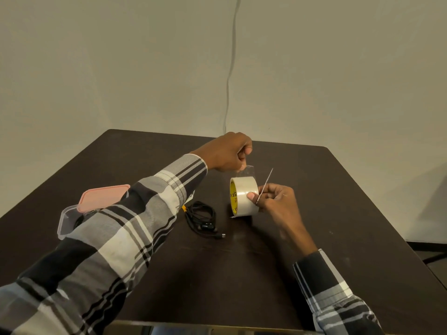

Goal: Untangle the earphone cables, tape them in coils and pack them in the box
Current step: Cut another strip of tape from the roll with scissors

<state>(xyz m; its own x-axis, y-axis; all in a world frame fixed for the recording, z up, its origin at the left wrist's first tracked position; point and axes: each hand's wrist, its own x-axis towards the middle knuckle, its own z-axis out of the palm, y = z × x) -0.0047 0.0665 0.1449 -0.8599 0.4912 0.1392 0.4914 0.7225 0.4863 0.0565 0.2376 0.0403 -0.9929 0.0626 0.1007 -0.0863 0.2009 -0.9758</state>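
left hand (229, 153) pinching tape strip (249, 170), right hand (273, 201) gripping tape roll (244, 195)

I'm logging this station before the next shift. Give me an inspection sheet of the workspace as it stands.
Surface: dark table, scuffed.
Job's things: tape roll upright; black earphone coil on the table; clear box with pink lid leaning on it, partly behind the sleeve.
Clutter: nothing seen.
Hands: left hand pinches the pulled tape end; right hand steadies the roll and holds a thin blade.
Cables: one runs down the wall.
Surroundings: plain wall.
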